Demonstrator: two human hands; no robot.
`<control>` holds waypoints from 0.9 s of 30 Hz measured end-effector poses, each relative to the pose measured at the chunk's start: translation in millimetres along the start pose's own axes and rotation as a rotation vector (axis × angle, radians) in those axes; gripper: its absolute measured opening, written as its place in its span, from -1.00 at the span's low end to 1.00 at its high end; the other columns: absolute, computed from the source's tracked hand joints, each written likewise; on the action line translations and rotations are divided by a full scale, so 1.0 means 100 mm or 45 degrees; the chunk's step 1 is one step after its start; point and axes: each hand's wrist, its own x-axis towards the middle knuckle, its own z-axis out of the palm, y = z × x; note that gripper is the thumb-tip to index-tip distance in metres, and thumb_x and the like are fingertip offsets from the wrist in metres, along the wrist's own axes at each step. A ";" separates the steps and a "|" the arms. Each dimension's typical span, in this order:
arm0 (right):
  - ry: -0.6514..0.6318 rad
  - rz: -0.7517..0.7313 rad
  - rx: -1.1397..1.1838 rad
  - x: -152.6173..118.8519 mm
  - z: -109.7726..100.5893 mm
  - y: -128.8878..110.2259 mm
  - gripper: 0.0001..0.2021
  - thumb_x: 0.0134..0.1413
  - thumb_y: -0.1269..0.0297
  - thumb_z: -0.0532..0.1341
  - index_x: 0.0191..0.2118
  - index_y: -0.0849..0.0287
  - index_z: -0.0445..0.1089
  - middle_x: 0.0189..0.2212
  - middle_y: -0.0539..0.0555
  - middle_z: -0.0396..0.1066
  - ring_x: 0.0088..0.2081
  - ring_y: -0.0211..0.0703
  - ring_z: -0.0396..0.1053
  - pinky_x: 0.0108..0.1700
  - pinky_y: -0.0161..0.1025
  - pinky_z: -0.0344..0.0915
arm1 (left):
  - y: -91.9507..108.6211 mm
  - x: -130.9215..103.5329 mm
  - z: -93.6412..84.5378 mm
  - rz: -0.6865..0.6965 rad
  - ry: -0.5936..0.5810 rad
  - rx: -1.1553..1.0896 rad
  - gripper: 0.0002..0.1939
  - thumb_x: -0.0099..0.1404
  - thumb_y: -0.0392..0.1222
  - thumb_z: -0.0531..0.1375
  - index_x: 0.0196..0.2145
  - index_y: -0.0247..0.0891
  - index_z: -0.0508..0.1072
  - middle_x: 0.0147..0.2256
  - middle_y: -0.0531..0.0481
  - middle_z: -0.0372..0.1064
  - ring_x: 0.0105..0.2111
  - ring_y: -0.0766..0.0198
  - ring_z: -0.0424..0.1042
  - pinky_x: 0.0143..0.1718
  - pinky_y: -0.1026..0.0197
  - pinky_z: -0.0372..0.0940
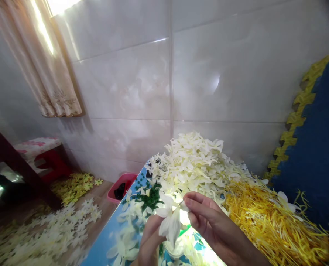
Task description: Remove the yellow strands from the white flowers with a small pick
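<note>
A white artificial flower (171,223) with long petals is held up over the blue table (105,238). The fingers of my right hand (205,218) pinch its thin stem between thumb and forefinger. From the left, my left hand (150,238) is closed at the flower, its fingertips hidden behind the petals. Below the flower stands a small round tub (175,251) with whitish contents. Small green pieces (150,197) lie beyond my left hand, with loose white flowers (122,247) around them.
A tall heap of white petals (197,162) leans toward the tiled wall. Yellow strands (275,221) pile up on the right, beside a blue foam mat (319,147). Left of the table are a pink basin (111,194), white flowers (67,225) on the floor and a red stool (55,164).
</note>
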 end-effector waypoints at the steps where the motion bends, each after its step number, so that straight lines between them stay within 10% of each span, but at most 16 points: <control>1: -0.019 -0.011 -0.047 0.00 0.01 0.01 -0.81 -0.18 0.39 0.53 -0.39 0.22 0.56 -0.53 -0.06 0.47 -0.58 -0.50 0.37 -0.47 -0.57 0.35 | -0.01 0.01 -0.01 -0.024 0.005 -0.007 -0.71 0.13 0.08 0.33 -0.37 -0.19 0.65 -0.19 -0.16 0.58 -0.04 -0.15 0.45 -0.09 0.00 0.35; 17: -0.041 -0.183 -0.714 0.06 -0.06 0.08 -0.80 -0.09 0.15 0.42 -0.40 0.16 0.51 -0.61 -0.10 0.29 -0.60 -0.38 0.15 -0.50 -0.35 0.04 | -0.03 0.00 -0.01 -0.115 -0.018 -0.065 -0.67 0.12 0.16 0.29 -0.39 -0.15 0.63 -0.44 -0.09 0.52 -0.50 0.15 0.40 -0.45 0.15 0.33; 22: 0.071 -0.600 -1.142 -0.03 -0.03 0.05 -0.87 0.05 0.17 0.30 -0.32 0.07 0.55 -0.21 0.07 0.42 -0.21 -0.09 0.34 -0.16 -0.18 0.22 | 0.04 -0.02 0.02 -0.095 0.021 0.003 -0.71 0.12 0.09 0.31 -0.40 -0.19 0.64 -0.19 -0.18 0.57 -0.38 0.07 0.48 -0.44 0.17 0.37; 27: -0.151 -0.739 -1.104 -0.12 0.02 0.08 -0.87 0.09 0.21 0.29 -0.25 -0.01 0.57 -0.16 0.10 0.44 -0.02 0.03 0.37 0.04 -0.09 0.24 | 0.02 -0.05 0.02 -0.058 0.086 0.046 -0.81 0.11 0.01 0.34 -0.41 -0.14 0.64 -0.14 -0.13 0.58 -0.14 -0.10 0.49 -0.30 0.11 0.41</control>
